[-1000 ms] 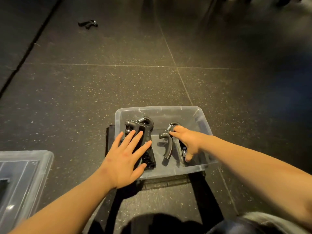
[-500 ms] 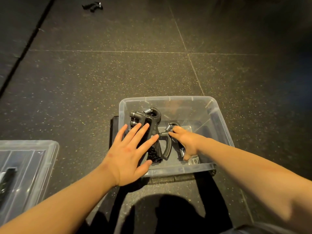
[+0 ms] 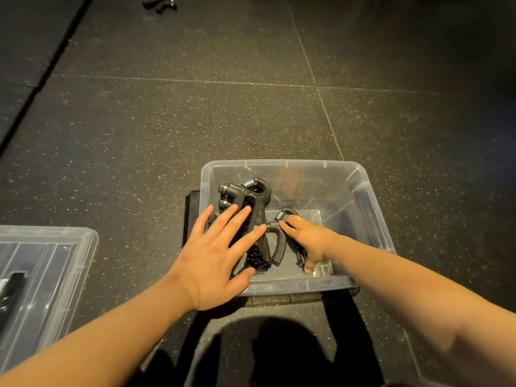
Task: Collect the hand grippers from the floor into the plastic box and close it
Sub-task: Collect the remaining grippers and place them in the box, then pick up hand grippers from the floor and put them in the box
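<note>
Box (image 3: 374, 219) on the floor (image 3: 195, 121), open, no lid on it. Left hand (image 3: 215, 255) lies flat on a stack of grippers (image 3: 245, 196) against the box's left wall, fingers (image 3: 231, 219) straight and spread. It looks like pressing down to settle them and save room.

Right hand (image 3: 307, 238) is inside the box over a smaller gripper (image 3: 279, 241), forefinger at its spring end and thumb on the box bottom, likely nudging it beside the stack. Whether it clasps the handle under the palm, cannot tell.

One stray gripper (image 3: 160, 2) lies far off on the floor, not yet collected. Clear piece (image 3: 55, 261) at left - lid or second box, unclear.
</note>
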